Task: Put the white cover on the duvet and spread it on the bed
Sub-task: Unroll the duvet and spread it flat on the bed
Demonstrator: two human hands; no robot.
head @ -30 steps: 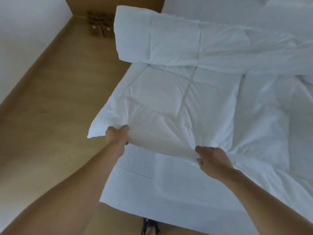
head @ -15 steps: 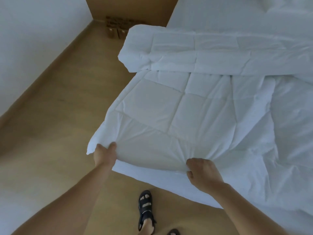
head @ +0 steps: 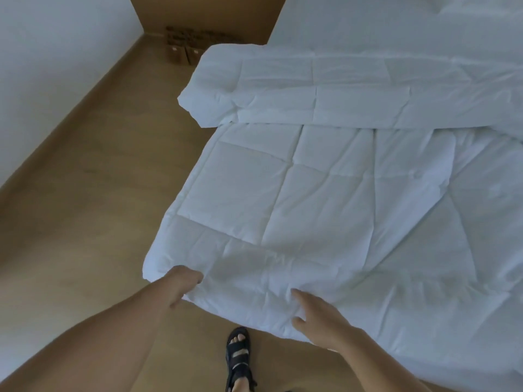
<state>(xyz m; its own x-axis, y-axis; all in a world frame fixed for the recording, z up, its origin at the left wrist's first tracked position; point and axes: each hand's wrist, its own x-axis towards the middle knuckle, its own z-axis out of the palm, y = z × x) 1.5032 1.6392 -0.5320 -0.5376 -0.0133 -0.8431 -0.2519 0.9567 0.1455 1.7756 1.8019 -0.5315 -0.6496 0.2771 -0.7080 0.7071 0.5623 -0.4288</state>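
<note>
The white quilted duvet (head: 325, 199) lies on the white-sheeted bed (head: 353, 26) with its stitched squares bare, so by my reading the cover is not yet on it. Its near half is laid out flat towards the bed's near left corner and overhangs the near edge. Its far part is folded back on itself in a thick band across the bed. No white cover can be picked out for certain. The smoother white cloth (head: 441, 360) under the duvet by the bed's near edge may be the cover or only the sheet; I cannot tell. That leaves nearly all of the task: finding the cover's opening, getting the duvet inside it, and spreading the whole over the bed. The left hand (head: 181, 287) is at the duvet's near left corner and appears to grip the hem, its fingers tucked under the cloth and mostly hidden. The right hand (head: 319, 323) is slack and unclenched, fingers straight and spread, holding nothing; it is over the duvet's near edge, touching or just above it. A foot in a dark strapped sandal (head: 239, 355) stands on the light wooden floor (head: 93, 193) just beside that overhanging edge. A white wall (head: 51, 52) runs along the left. Small brown boxes (head: 181, 50) sit in the far corner against a brown wooden panel (head: 209, 12), well apart from the hands. The folded band is what most stands in the way, since it must be opened out before the duvet lies flat.
</note>
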